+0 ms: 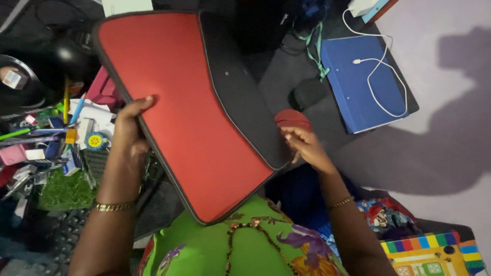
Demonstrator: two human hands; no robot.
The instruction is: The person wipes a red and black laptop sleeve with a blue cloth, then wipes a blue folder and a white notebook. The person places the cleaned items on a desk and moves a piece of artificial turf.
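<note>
The left hand grasps the left long edge of a red-and-black padded sleeve, thumb over the red face, fingers hidden behind. The sleeve is held in the air, tilted, above the person's lap and the dark bench. Its long axis runs from upper left, away from the body, to lower right, toward the chest. The right hand is at the sleeve's right black edge, fingers curled; whether this grip clamps the edge cannot be told. Both hands are level across the short axis. A blue box with a white cable lies well apart to the right
</note>
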